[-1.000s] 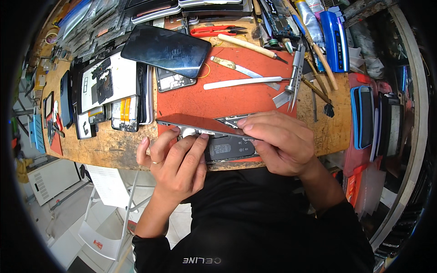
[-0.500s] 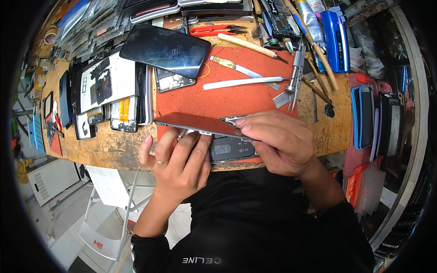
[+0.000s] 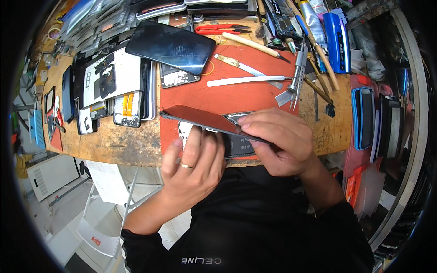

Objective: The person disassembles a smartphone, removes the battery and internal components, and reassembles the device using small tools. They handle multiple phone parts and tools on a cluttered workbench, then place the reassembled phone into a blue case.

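Observation:
An opened phone body (image 3: 239,146) lies on the red mat, with its dark battery and metal parts showing. Over it, tilted up along its far side, is a dark phone screen (image 3: 200,119). My right hand (image 3: 284,143) grips the right end of this screen between thumb and fingers. Bent and drawn together, the fingers of my left hand (image 3: 193,161) reach over the phone body, just under the screen's near edge. Their tips and the thumb are hidden, so what they pinch does not show.
Beyond the phone, the red mat (image 3: 195,95) carries a white-handled tool (image 3: 246,81), a knife (image 3: 248,68), a wooden-handled tool (image 3: 250,44) and tweezers (image 3: 298,86). A large black phone (image 3: 170,48) rests on another opened phone (image 3: 180,78). Stacked phone parts (image 3: 114,77) stand left.
My left hand has shifted right and its fingers have curled closer together, baring the left end of the phone body. My right hand still holds the screen tilted. The whole view has shifted slightly.

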A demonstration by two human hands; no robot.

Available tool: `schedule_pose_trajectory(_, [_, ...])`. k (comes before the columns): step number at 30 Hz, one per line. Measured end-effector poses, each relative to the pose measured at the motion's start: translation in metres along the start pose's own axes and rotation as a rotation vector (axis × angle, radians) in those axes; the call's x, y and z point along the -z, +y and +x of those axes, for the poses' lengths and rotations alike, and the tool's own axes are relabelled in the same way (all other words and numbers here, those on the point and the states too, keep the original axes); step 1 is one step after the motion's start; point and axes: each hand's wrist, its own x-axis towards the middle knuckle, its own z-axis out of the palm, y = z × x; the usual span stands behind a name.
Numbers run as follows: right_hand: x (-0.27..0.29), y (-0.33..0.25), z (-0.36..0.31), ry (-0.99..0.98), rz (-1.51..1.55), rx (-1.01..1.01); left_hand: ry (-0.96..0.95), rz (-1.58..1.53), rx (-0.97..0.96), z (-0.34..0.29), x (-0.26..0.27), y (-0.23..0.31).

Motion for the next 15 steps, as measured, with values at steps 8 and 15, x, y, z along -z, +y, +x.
schedule_pose_trajectory(8, [0.003,0.000,0.000,-0.052,0.007,-0.087,0.001,-0.248,0.161,-0.011,-0.002,-0.005])
schedule_pose_trajectory(15, [0.002,0.003,-0.002,-0.053,0.022,-0.089,-0.015,-0.241,0.186,-0.009,-0.005,-0.001])
